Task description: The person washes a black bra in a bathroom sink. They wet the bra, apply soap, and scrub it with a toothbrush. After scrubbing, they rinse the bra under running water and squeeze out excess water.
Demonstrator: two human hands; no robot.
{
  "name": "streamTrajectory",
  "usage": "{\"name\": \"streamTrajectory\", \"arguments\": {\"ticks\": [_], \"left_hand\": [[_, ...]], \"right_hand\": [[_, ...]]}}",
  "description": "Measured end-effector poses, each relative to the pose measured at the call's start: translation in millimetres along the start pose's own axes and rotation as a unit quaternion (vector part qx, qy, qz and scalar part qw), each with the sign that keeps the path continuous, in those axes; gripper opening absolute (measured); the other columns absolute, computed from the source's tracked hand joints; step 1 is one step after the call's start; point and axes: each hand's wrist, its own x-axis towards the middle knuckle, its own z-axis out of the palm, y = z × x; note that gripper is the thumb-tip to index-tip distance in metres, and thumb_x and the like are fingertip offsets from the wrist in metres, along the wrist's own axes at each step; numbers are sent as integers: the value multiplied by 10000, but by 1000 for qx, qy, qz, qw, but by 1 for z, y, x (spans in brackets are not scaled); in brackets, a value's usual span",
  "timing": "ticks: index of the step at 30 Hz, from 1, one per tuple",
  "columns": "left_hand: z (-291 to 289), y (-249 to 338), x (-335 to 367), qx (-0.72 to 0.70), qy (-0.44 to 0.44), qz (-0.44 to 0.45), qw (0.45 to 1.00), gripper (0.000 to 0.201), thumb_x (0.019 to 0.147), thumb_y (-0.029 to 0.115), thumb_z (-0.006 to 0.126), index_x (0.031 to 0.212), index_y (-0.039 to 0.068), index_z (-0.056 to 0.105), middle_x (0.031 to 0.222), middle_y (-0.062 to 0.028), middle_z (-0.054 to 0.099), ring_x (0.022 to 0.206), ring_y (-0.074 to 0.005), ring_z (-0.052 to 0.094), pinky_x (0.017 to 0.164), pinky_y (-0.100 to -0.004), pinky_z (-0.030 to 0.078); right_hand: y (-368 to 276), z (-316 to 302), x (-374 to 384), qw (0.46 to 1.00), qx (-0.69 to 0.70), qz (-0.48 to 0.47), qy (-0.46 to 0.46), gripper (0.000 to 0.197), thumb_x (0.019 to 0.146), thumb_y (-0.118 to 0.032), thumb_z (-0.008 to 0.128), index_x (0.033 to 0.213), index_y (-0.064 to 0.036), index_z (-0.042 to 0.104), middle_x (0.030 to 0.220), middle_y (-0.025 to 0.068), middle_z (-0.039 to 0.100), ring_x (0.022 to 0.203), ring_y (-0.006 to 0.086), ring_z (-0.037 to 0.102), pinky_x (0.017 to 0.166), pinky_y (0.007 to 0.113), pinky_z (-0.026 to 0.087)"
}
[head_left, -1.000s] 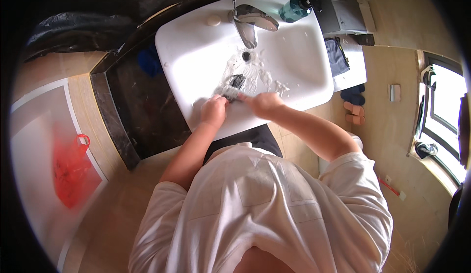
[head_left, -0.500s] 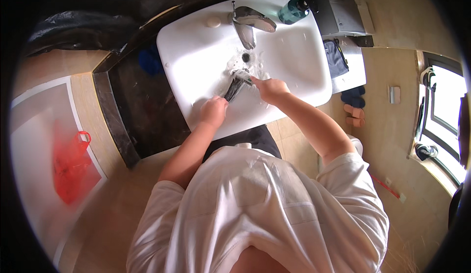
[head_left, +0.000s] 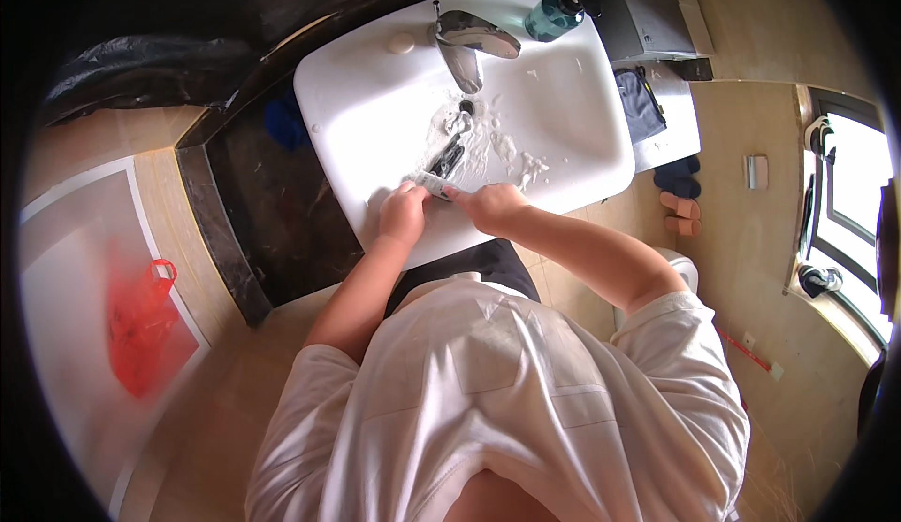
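A white washbasin (head_left: pixel 338 118) is in front of me with soapy foam (head_left: pixel 505 149) spread around its drain. My left hand (head_left: pixel 403 214) is closed on the near end of a long, dark, foam-covered item (head_left: pixel 449 158), whose exact kind I cannot make out. It lies slanted in the basin, its far end close to the drain. My right hand (head_left: pixel 495 208) grips what looks like a small pale brush (head_left: pixel 435 184), laid across the dark item right beside my left fingers. The fingertips of both hands nearly meet there.
A chrome faucet (head_left: pixel 462 57) rises at the basin's back, with a teal bottle (head_left: pixel 554 17) on the right rim and a round pale piece (head_left: pixel 402 43) on the left. A dark folded cloth (head_left: pixel 640 109) and slippers (head_left: pixel 681 205) are to the right. A red bag (head_left: pixel 141 334) is at left.
My right hand has drawn the brush toward me, from the dark item's far part to its near end by my left hand. Foam has spread to the right in the basin.
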Motion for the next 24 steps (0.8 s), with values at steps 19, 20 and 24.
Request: {"name": "streamTrajectory", "arguments": {"ticks": [19,20,24], "left_hand": [[-9,5,6,-3,-59,-49,997,96,812,99,587,813,92,683,906,-120,634,866,-329,616,762,-428,501],[-7,5,6,-7,-61,-51,997,96,812,99,586,815,93,682,909,-120,633,871,-327,615,763,-428,501],[-15,11,4,20,-73,-47,996,97,810,103,587,822,91,682,917,-116,633,877,-325,615,767,-428,499]], "right_hand": [[11,-22,-13,998,2,23,-50,499,990,-182,356,1459,-348,309,1070,148,659,911,296,680,754,417,555],[11,-3,-13,1000,6,11,-9,481,1003,-194,326,1458,-347,304,1066,147,661,923,295,681,765,415,557],[71,-26,4,981,69,178,14,545,942,-166,433,1453,-326,328,957,144,684,823,286,686,699,408,543]]}}
